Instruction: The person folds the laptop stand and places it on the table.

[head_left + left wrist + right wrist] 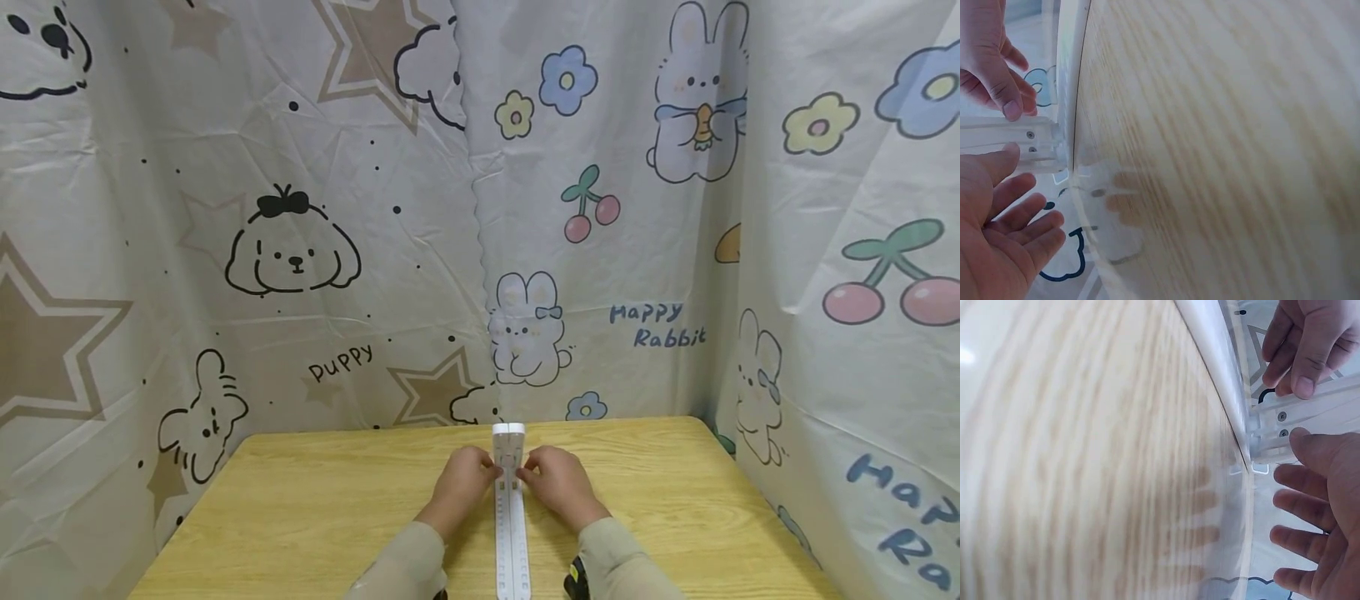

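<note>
A white plastic stand of two narrow halves side by side lies lengthwise on the table, with a raised part at its far end. Small screws show on that part in both wrist views. My left hand is at its left side, the thumb touching the white plastic and the other fingers spread loosely beside it. On the opposite side, my right hand mirrors this: its thumb touches the stand while the remaining fingers extend apart. Neither hand is wrapped round it.
The wood-grain table extends to both sides of the stand. Printed curtains hang behind and beside the table, close to its far edge.
</note>
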`<state>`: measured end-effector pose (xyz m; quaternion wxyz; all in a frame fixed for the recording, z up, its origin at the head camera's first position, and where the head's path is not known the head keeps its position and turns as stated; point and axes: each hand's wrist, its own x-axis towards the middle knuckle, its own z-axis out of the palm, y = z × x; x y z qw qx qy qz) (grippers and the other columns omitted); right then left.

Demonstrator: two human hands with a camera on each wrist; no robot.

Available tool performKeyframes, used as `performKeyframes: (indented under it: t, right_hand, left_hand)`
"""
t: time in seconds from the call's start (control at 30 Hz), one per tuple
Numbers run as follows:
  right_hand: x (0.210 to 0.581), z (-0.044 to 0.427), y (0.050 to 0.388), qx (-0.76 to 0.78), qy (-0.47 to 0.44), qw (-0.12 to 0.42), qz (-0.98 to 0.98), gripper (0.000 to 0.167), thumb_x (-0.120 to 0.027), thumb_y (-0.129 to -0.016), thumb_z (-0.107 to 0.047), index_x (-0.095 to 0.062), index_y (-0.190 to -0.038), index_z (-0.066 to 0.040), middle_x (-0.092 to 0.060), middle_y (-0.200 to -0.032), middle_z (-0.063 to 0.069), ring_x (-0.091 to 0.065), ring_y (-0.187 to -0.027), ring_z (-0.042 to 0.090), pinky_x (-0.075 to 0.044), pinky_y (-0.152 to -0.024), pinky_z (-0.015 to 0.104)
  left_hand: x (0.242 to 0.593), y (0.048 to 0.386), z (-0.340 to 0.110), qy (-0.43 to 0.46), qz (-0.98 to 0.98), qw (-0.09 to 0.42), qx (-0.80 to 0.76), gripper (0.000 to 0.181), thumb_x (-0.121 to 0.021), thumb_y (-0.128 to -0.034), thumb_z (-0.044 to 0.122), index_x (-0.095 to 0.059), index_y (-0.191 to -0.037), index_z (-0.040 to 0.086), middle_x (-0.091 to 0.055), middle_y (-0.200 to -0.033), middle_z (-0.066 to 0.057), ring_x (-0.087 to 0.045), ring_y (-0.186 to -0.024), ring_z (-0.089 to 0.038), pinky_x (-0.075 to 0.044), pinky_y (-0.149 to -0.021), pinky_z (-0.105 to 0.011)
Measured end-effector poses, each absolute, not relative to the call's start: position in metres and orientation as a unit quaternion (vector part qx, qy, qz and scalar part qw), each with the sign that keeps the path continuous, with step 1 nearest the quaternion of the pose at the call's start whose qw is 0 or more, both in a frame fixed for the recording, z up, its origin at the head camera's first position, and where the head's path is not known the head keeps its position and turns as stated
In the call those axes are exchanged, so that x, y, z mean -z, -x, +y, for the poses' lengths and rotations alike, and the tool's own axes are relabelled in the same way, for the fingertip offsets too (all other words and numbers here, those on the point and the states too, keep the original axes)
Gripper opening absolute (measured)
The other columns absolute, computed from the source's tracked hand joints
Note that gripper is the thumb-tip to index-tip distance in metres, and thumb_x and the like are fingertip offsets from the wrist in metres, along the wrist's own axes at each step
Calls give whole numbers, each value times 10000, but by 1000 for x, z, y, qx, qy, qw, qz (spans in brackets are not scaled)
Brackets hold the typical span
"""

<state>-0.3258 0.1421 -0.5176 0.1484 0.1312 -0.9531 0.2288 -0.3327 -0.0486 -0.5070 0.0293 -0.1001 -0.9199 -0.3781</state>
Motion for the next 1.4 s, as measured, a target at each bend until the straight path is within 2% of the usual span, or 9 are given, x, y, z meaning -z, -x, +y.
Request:
performKeyframes:
  t: [0.07,0.13,0.23,0.43,0.57,0.77,1.17,1.3,1.4]
  right_hand:
    - [517,141,326,-232,-121,151,-953,180,-805,-887,-310,-779,-892,-133,-751,-919,-9,-672,-798,181,-561,-716,377]
    - [515,141,327,-243,-113,151,-951,211,-800,-893,-310,-783,-976,-116,-765,-1003,22,-709,-908,233,-583,-799,425]
    - [515,140,330,-268,-120,151,-944,220,-795,-901,-276,-782,-1057,-121,-772,-1083,32,-720,-1026,266,-583,-882,460]
    - [518,142,334,-364,-148,137,-909,163,-791,-898,-161,-788,-1060,-142,-776,-1109,17,-712,-1096,257,-573,-948,459]
    - [522,145,337,-456,-162,110,-868,146,-770,-907,-98,-785,-1042,-152,-781,-1058,1,-721,-1054,225,-587,-937,419]
    - [521,149,339,-492,-169,73,-851,120,-738,-928,-72,-782,-1021,-134,-782,-996,-7,-714,-976,161,-605,-859,343]
    - [513,159,341,-496,-189,9,-847,141,-700,-975,-157,-792,-1081,-143,-767,-1128,20,-688,-1087,186,-567,-968,414]
    - [514,162,340,-490,-191,-9,-850,136,-695,-983,-192,-799,-1060,-151,-762,-1122,-1,-670,-1042,145,-571,-927,362]
    - [514,164,339,-486,-201,-20,-850,156,-700,-981,-210,-798,-1058,-117,-763,-1095,-1,-650,-979,134,-560,-871,316]
  left_hand:
    - [506,333,-50,103,-922,45,372,175,-779,-911,194,-759,-964,29,-740,-983,-82,-684,-895,-255,-588,-749,-426]
    - [506,335,-51,113,-921,62,368,259,-795,-901,200,-743,-1069,11,-735,-1117,-138,-686,-1049,-315,-582,-882,-482]
    - [506,337,-53,131,-908,72,391,319,-805,-889,160,-720,-1163,19,-712,-1224,-161,-658,-1163,-362,-553,-974,-517]
    - [509,343,-56,181,-863,70,466,244,-783,-873,14,-730,-1100,86,-745,-1161,-80,-698,-1115,-289,-567,-973,-463]
    - [514,344,-56,197,-849,59,487,187,-755,-891,-13,-743,-1039,102,-768,-1084,-42,-719,-1044,-221,-589,-933,-403]
    - [514,344,-58,192,-848,55,491,109,-760,-901,23,-756,-973,104,-769,-987,4,-713,-954,-164,-606,-855,-348]
    - [511,348,-68,213,-846,-8,489,157,-721,-962,187,-792,-1090,130,-768,-1118,10,-700,-1076,-175,-583,-939,-369]
    - [511,347,-71,223,-847,-26,482,174,-717,-966,233,-800,-1093,146,-765,-1134,15,-694,-1086,-166,-572,-961,-396]
    - [511,345,-73,230,-848,-42,475,197,-714,-968,249,-797,-1120,156,-768,-1128,25,-689,-1069,-138,-565,-966,-395]
